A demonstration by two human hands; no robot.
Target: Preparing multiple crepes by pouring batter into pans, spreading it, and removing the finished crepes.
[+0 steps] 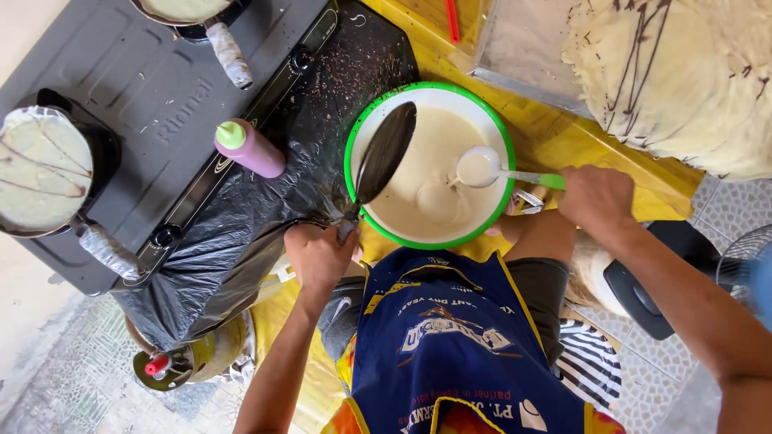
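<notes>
Pan (384, 153) handle gripped, left hand (320, 255) fingers curled shut; right hand (597, 198) fingers clench ladle (482, 167) over batter bowl (354, 145).

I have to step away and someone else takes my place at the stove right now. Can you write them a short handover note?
Left hand grips the handle of a small dark pan, tilted over the green-rimmed batter bowl.
Right hand holds a ladle full of batter above the bowl.
Done: a thin crepe lies in the pan on the left burner, another at the top; a stack of finished crepes sits at the upper right.
Left: the held pan looks bare, no batter in it yet.
</notes>
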